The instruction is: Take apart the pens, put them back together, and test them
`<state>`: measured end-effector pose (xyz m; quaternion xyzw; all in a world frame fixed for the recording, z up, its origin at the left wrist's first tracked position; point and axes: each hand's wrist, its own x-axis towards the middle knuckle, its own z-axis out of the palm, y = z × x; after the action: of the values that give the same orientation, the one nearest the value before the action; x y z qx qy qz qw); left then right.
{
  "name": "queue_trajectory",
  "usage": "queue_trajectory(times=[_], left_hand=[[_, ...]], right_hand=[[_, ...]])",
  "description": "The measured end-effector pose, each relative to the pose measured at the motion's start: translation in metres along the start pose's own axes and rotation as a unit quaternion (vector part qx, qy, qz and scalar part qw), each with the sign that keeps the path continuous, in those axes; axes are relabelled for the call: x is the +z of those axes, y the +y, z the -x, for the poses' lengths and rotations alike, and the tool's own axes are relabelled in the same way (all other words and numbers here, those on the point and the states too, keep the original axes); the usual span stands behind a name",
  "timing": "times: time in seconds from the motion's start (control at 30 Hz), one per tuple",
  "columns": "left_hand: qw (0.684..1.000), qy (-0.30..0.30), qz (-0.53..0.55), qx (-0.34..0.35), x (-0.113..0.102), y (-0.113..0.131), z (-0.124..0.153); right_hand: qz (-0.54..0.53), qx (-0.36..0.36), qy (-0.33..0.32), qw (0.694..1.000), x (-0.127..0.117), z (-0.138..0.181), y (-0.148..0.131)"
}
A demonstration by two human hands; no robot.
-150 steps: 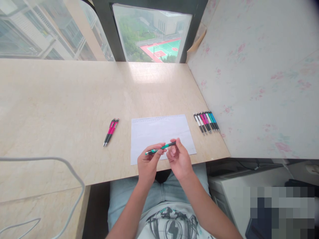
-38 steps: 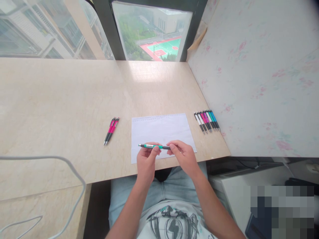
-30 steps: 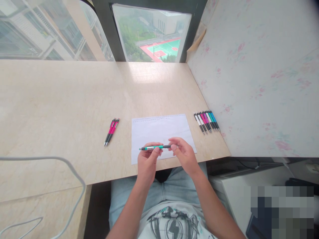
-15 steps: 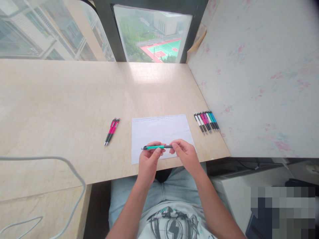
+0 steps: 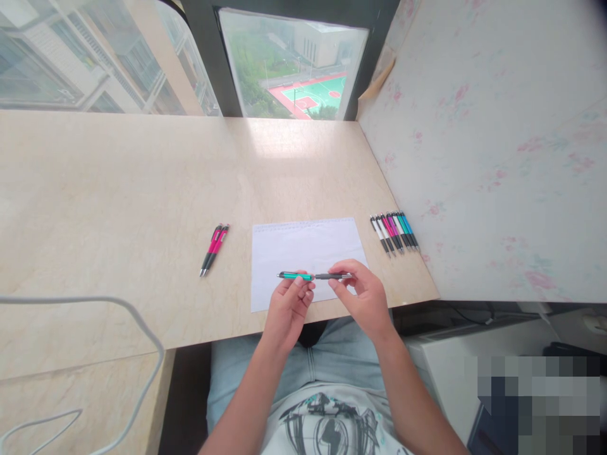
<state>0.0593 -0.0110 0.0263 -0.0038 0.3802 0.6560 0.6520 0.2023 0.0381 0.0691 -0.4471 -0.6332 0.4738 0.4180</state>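
Above a sheet of white paper (image 5: 279,249), my two hands hold the parts of a retractable ballpoint pen end to end, almost level. My left hand (image 5: 289,309) pinches the green upper barrel (image 5: 290,275), which has a dark clip and tip. Between thumb and fingers, my right hand (image 5: 367,297) grips the black lower grip section (image 5: 327,276) with its silver point. A narrow light break shows between the two parts; whether the refill still joins them I cannot tell.
Two pink pens (image 5: 214,249) lie left of the paper. Several pens (image 5: 394,232) in white, pink, purple, green and blue line up at the right by the wall. A grey cable (image 5: 109,300) curves over the tabletop (image 5: 142,189) at left.
The black grip section has turned from mostly covered to plainly visible, apart from the green barrel by a thin break. My right hand has moved slightly right and its fingers have opened wider around it.
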Motion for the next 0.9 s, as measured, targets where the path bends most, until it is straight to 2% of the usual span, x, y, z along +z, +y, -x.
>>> queue_trajectory(times=[0.3, 0.43, 0.6, 0.7, 0.8, 0.9], left_hand=[[0.992, -0.001, 0.115, -0.043, 0.004, -0.002, 0.002], [0.987, 0.003, 0.151, -0.055, 0.004, -0.001, 0.003], [0.977, 0.008, 0.202, -0.068, 0.004, 0.003, 0.002], [0.974, 0.012, 0.217, -0.066, 0.003, 0.006, 0.002], [0.977, 0.006, 0.208, -0.053, 0.001, 0.007, 0.001], [0.983, -0.001, 0.18, -0.033, -0.002, 0.008, -0.002]], right_hand=[[0.089, -0.069, 0.025, 0.993, -0.011, 0.0, -0.021], [0.095, -0.064, 0.055, 0.992, -0.017, 0.0, -0.028], [0.051, -0.032, 0.109, 0.992, -0.023, 0.0, -0.028], [0.033, -0.003, 0.127, 0.991, -0.029, -0.004, -0.014], [0.047, 0.041, 0.108, 0.992, -0.036, -0.011, 0.013], [0.16, 0.077, 0.115, 0.977, -0.043, -0.017, 0.044]])
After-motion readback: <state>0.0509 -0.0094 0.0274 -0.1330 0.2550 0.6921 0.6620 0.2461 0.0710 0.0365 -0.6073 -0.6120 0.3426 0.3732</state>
